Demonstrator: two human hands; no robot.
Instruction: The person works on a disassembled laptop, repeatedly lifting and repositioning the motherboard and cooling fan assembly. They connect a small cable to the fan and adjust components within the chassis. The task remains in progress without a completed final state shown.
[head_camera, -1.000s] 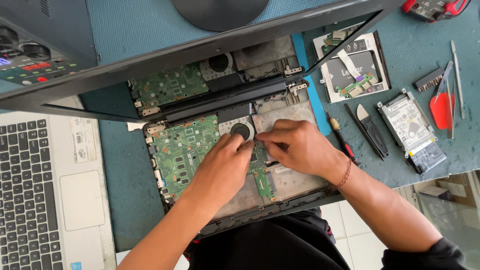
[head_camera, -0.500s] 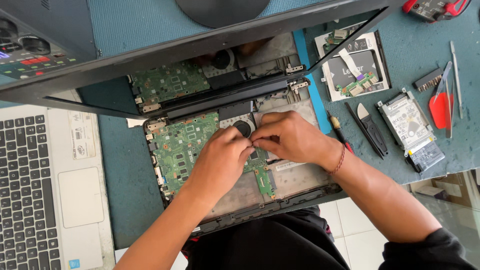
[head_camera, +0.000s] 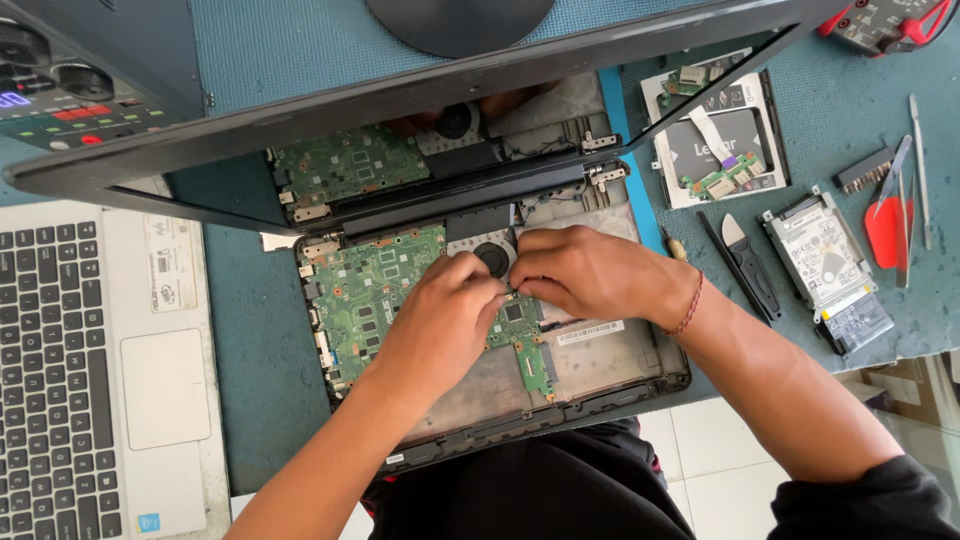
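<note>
An opened black laptop base (head_camera: 640, 385) lies in front of me with its green motherboard (head_camera: 365, 290) and round fan (head_camera: 492, 258) exposed. Its dark screen lid (head_camera: 420, 120) stands tilted above and mirrors the board. My left hand (head_camera: 440, 320) rests on the middle of the board, fingers curled toward the fan. My right hand (head_camera: 590, 272) meets it from the right, fingertips pinched together just below the fan. Both hands press at one small spot on the board; what lies between the fingertips is hidden.
A silver laptop (head_camera: 90, 380) lies at the left. A control box with red buttons (head_camera: 70, 95) sits at top left. On the teal mat at the right are a hard drive (head_camera: 822, 255), a black pry tool (head_camera: 750, 265), a red-handled tool (head_camera: 888, 225), a bit strip (head_camera: 865, 170) and a tray of small boards (head_camera: 715, 140).
Both hands stay at the same spot near the fan; the fingertips have drawn closer together. The view has shifted slightly.
</note>
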